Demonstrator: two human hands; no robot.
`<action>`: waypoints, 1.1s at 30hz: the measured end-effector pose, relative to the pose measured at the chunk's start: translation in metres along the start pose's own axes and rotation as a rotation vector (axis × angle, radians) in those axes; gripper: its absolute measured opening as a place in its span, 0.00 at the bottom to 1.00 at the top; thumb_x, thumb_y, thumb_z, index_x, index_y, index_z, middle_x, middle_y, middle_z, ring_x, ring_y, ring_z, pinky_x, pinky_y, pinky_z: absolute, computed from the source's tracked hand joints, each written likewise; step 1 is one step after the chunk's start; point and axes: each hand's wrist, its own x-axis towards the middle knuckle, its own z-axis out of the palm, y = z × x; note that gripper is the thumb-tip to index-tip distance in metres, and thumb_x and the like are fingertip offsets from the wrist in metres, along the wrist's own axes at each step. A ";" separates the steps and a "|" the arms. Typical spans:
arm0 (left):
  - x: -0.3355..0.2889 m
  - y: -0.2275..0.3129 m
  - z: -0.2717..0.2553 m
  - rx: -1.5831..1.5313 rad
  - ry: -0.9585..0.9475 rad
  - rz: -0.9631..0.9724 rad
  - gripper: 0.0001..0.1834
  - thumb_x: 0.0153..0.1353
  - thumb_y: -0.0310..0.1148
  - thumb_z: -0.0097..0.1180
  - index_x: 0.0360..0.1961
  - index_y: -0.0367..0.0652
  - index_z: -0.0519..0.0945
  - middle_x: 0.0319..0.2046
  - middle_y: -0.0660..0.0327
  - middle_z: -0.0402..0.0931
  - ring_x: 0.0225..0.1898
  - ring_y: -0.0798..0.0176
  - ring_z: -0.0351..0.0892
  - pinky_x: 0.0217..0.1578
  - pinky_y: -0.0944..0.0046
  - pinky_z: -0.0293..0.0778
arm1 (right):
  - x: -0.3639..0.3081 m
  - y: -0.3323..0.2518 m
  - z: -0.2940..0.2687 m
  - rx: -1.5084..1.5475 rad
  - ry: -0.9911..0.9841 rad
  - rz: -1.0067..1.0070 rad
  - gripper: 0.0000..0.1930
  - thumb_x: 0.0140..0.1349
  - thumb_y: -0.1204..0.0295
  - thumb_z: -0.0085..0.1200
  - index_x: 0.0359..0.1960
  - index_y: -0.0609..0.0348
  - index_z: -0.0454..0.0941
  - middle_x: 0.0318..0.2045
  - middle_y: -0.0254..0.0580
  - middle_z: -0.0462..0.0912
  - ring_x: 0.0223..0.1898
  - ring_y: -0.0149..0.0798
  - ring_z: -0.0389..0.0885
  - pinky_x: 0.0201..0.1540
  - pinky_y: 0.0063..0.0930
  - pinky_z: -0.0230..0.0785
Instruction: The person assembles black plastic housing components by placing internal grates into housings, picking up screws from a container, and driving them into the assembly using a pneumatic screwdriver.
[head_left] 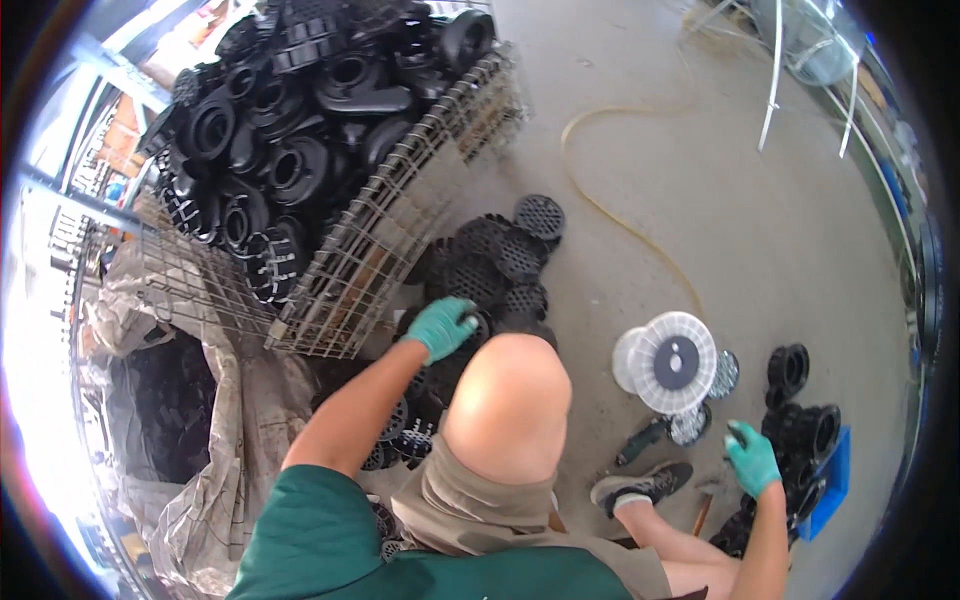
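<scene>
My left hand (pixel 442 330), in a teal glove, reaches over a heap of black plastic grates (pixel 475 278). Its fingers are bent around the edge of a round black part (pixel 482 326), which the hand and my knee partly hide. On the other side, my right hand (pixel 754 460), also gloved, is held beside a stack of black ring-shaped parts (pixel 800 435). Its fingers are slightly bent and apart, and nothing shows between them. Between my hands stands a clear plastic spool (pixel 677 362) with a dark hub. Small metal pieces fill round containers (pixel 690 425) beside it.
A wire cage (pixel 400 215) piled with black plastic housings (pixel 300 165) stands at the far left. Below it sags a large woven sack (pixel 190 500). A yellowish hose (pixel 625 228) curves over the floor. A dark hand tool (pixel 640 442), hammer (pixel 706 490) and blue bin (pixel 830 485) are near my foot.
</scene>
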 end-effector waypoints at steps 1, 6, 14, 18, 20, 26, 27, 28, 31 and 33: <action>-0.007 0.014 0.000 0.056 0.023 0.001 0.23 0.66 0.42 0.60 0.58 0.41 0.79 0.55 0.47 0.79 0.57 0.43 0.77 0.60 0.50 0.72 | -0.010 0.017 -0.007 -0.019 0.075 -0.129 0.21 0.68 0.70 0.56 0.61 0.63 0.75 0.43 0.50 0.86 0.38 0.33 0.83 0.42 0.31 0.78; -0.026 0.023 -0.069 0.116 0.441 0.261 0.20 0.61 0.32 0.64 0.55 0.41 0.80 0.50 0.49 0.80 0.51 0.43 0.79 0.56 0.50 0.74 | -0.017 0.052 -0.028 0.195 0.147 0.032 0.19 0.70 0.73 0.53 0.61 0.61 0.74 0.46 0.44 0.83 0.34 0.33 0.84 0.34 0.26 0.77; 0.009 -0.011 -0.269 0.338 1.049 0.077 0.29 0.57 0.31 0.67 0.60 0.39 0.74 0.51 0.47 0.76 0.54 0.45 0.76 0.58 0.51 0.72 | 0.000 0.026 -0.030 0.320 0.141 -0.014 0.19 0.70 0.74 0.53 0.61 0.62 0.74 0.43 0.42 0.82 0.32 0.32 0.83 0.33 0.25 0.77; 0.033 -0.043 -0.305 0.211 0.751 -0.358 0.48 0.58 0.44 0.68 0.75 0.45 0.56 0.61 0.42 0.74 0.61 0.41 0.76 0.63 0.51 0.69 | 0.014 0.024 -0.029 0.262 0.126 -0.119 0.19 0.69 0.75 0.53 0.60 0.64 0.74 0.40 0.43 0.83 0.32 0.32 0.83 0.34 0.26 0.78; 0.040 -0.012 -0.307 0.406 0.530 -0.538 0.50 0.60 0.58 0.62 0.77 0.53 0.53 0.60 0.46 0.78 0.62 0.44 0.77 0.67 0.50 0.62 | 0.010 0.030 -0.032 0.228 0.150 -0.135 0.19 0.68 0.75 0.54 0.60 0.64 0.75 0.39 0.43 0.83 0.32 0.32 0.83 0.34 0.26 0.78; 0.042 -0.031 -0.316 0.508 0.539 -0.509 0.47 0.57 0.61 0.63 0.73 0.56 0.61 0.53 0.50 0.83 0.58 0.47 0.80 0.67 0.43 0.56 | 0.003 0.044 -0.028 0.257 0.139 -0.077 0.18 0.67 0.77 0.55 0.59 0.65 0.75 0.39 0.43 0.83 0.31 0.31 0.82 0.34 0.27 0.78; 0.038 -0.029 -0.325 0.359 0.597 -0.473 0.47 0.51 0.60 0.69 0.68 0.53 0.66 0.54 0.48 0.82 0.57 0.43 0.80 0.67 0.45 0.57 | -0.001 0.051 -0.029 0.240 0.144 -0.099 0.18 0.67 0.77 0.55 0.58 0.65 0.76 0.38 0.43 0.83 0.30 0.31 0.82 0.33 0.27 0.78; 0.033 -0.039 -0.332 0.268 0.728 -0.407 0.41 0.50 0.51 0.75 0.63 0.51 0.71 0.50 0.50 0.83 0.52 0.49 0.82 0.61 0.51 0.67 | -0.001 0.061 -0.028 0.247 0.143 -0.092 0.18 0.67 0.77 0.55 0.58 0.65 0.76 0.38 0.43 0.83 0.30 0.31 0.82 0.33 0.27 0.78; 0.026 -0.028 -0.352 -0.396 0.908 -0.240 0.31 0.51 0.40 0.78 0.54 0.43 0.77 0.42 0.61 0.81 0.43 0.65 0.78 0.47 0.64 0.75 | -0.004 0.076 -0.027 0.222 0.128 -0.097 0.18 0.67 0.76 0.56 0.58 0.66 0.76 0.40 0.44 0.84 0.30 0.32 0.82 0.33 0.28 0.78; 0.012 -0.012 -0.363 -0.385 1.098 -0.216 0.27 0.52 0.39 0.79 0.47 0.37 0.79 0.39 0.65 0.79 0.37 0.70 0.75 0.41 0.68 0.74 | -0.008 0.057 -0.029 0.252 0.113 -0.013 0.19 0.66 0.76 0.56 0.58 0.67 0.76 0.42 0.46 0.85 0.31 0.33 0.83 0.35 0.29 0.78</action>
